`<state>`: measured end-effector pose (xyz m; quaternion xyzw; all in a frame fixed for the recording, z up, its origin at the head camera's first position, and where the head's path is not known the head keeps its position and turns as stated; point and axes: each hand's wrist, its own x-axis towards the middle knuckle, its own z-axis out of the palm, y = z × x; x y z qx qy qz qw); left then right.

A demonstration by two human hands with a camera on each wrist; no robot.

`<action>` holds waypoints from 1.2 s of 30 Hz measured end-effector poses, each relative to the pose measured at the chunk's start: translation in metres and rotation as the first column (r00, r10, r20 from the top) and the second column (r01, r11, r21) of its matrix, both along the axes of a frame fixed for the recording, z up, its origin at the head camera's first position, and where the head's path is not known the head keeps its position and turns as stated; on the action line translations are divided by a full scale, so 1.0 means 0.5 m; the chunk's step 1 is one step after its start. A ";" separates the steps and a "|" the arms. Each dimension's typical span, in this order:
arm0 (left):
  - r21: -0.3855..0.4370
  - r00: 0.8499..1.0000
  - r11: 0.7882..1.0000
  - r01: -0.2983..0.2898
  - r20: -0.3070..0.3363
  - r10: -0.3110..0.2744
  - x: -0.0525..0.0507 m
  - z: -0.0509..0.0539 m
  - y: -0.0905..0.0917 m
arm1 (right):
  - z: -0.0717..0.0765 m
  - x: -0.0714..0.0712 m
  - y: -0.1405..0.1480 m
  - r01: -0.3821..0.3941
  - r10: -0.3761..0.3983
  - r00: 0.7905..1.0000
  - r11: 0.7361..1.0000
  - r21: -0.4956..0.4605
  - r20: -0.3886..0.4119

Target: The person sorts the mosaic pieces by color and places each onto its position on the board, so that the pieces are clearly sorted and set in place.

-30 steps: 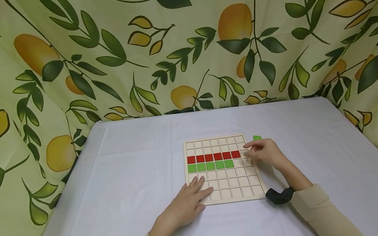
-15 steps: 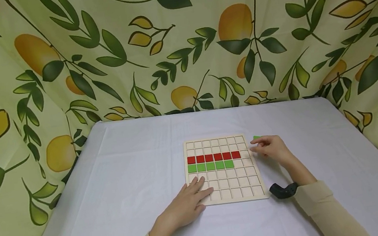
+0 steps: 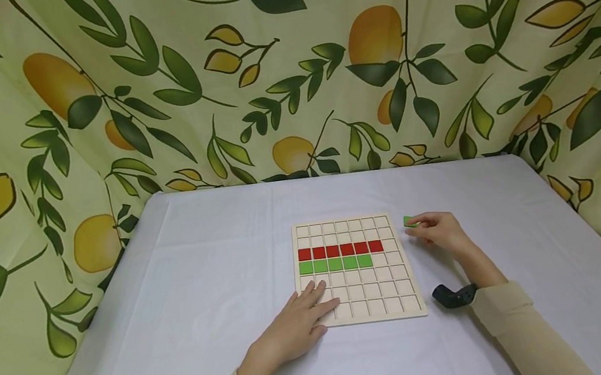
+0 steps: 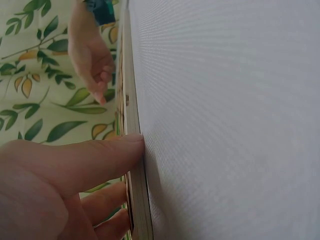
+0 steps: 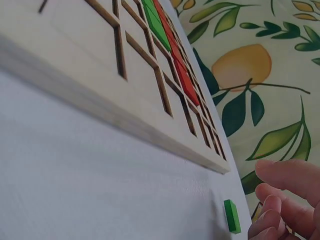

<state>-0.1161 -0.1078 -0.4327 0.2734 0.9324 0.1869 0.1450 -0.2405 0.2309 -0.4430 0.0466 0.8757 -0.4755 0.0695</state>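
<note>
A square wooden grid board (image 3: 370, 293) lies on the table, with a row of red tiles (image 3: 332, 251) and a shorter row of green tiles (image 3: 335, 264) just below it. My left hand (image 3: 295, 323) rests with spread fingers on the board's near left corner; in the left wrist view its thumb (image 4: 110, 155) touches the board's edge. Off the board's far right side lies a loose green tile (image 5: 232, 216). Beside that tile hovers my right hand (image 3: 441, 233), thumb and index finger apart, other fingers loosely bent. Nothing shows between its fingers.
A white cloth (image 3: 217, 250) covers the table. Behind it and at both sides hangs a curtain (image 3: 284, 74) printed with leaves and fruit. Each wrist wears a black device, the right one (image 3: 454, 295) near the board's right edge.
My right hand has moved right from the board's right edge to the loose green tile. The left hand and the tiles on the board stay where they were.
</note>
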 end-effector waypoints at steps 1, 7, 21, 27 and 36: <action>0.000 1.000 1.000 0.000 0.000 0.000 0.000 0.000 0.000 | 0.000 -0.002 0.002 0.006 -0.006 1.000 1.000 0.000 0.005; 0.000 1.000 1.000 0.000 0.004 0.000 0.000 0.002 0.000 | -0.003 -0.013 0.012 0.034 -0.034 0.999 0.999 -0.005 0.042; 0.013 1.000 1.000 0.003 0.003 -0.003 0.001 0.000 -0.001 | -0.012 -0.031 0.023 0.046 -0.044 0.998 0.999 -0.023 0.055; 0.010 1.000 1.000 0.010 -0.014 -0.010 0.001 0.001 -0.001 | -0.018 -0.039 0.024 0.049 -0.049 0.997 0.999 -0.006 0.059; 0.005 1.000 1.000 0.010 -0.017 -0.010 0.001 -0.001 -0.001 | -0.024 -0.047 0.026 0.058 -0.058 0.995 0.998 -0.002 0.081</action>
